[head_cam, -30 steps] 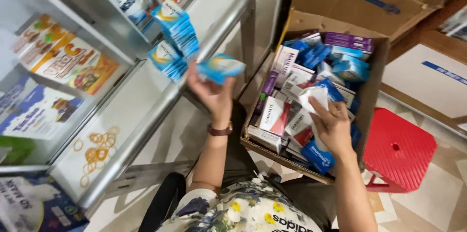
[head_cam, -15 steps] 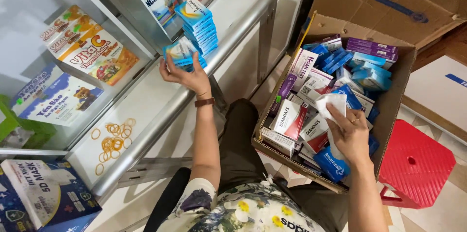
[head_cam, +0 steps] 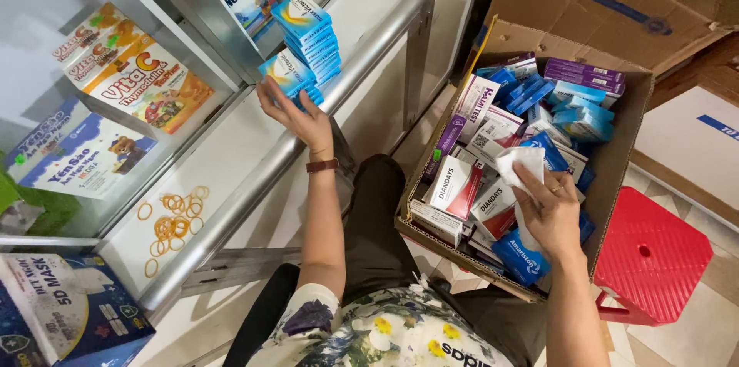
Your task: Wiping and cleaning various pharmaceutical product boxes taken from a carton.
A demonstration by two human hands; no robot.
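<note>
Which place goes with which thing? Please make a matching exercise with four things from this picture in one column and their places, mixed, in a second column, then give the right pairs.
Things
1. rubber bands
2. red stool
3. white cloth
4. small blue boxes

Places
A. in the right hand, over the cardboard box
B. on the floor, right of the cardboard box
C. loose on the white cabinet shelf
D. stacked on the shelf at the left hand

Pairs: 1-C, 2-B, 3-A, 4-D

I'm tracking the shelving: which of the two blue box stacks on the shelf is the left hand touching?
The lower, shorter stack, nearer the shelf edge; the left hand touches it, not the taller stack behind.
</note>
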